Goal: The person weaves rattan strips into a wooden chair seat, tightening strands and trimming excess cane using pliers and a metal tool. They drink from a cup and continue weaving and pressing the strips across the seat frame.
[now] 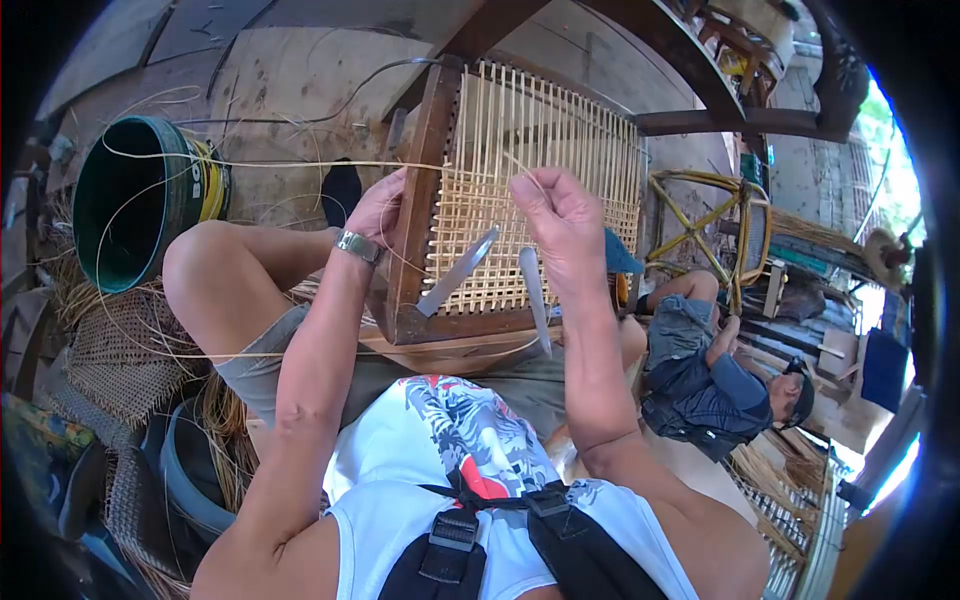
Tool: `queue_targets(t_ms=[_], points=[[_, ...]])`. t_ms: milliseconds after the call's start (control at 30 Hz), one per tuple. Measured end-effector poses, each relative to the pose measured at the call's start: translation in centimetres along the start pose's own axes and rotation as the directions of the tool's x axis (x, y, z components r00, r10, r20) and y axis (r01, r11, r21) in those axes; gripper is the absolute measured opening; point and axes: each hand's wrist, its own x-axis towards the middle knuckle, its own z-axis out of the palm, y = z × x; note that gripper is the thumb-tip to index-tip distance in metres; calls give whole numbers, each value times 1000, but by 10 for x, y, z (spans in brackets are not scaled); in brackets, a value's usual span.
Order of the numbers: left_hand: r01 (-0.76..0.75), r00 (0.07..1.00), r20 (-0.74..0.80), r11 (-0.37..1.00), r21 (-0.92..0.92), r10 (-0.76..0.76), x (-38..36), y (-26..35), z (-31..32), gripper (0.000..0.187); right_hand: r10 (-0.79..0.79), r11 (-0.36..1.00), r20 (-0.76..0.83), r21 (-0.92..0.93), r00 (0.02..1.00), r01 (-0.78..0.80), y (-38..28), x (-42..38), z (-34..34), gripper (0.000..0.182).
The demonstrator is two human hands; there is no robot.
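Nearest the camera are the person's white printed shirt and the black straps of a harness across the chest. Above them both forearms reach up to a wooden chair frame that rests tilted on the person's lap, its seat panel partly woven with pale cane strips. The left hand, with a metal watch on its wrist, grips the dark wooden side rail of the frame, fingers wrapped around its edge. The right hand is clenched in front of the weave, pinching a thin cane strand that runs off leftward. Two flat metal tools stick out of the weave near the lower rail, one slanting left, the other hanging down just below the right hand. Left of the person's bare knee lies a green bucket on its side, loose cane strands around it. To the right, further off, another person in dark clothes sits beside a second chair frame.
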Motion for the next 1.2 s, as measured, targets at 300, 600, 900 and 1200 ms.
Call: queue_targets(t_ms=[300,600,900,1200], points=[[-7,997,70,995,-98,14,-4,1,-2,35,-342,766,65,-558,937,319,34,20,31,27],[-96,995,28,995,32,95,-4,3,11,36,-366,643,52,-707,929,293,41,31,55,12],[-154,980,-87,954,256,181,2,-8,-1,34,-683,714,-497,-297,536,635,-116,22,-51,7],[5,740,-210,307,952,639,11,-11,-3,47,502,743,360,286,787,-605,11,19,-2,34]])
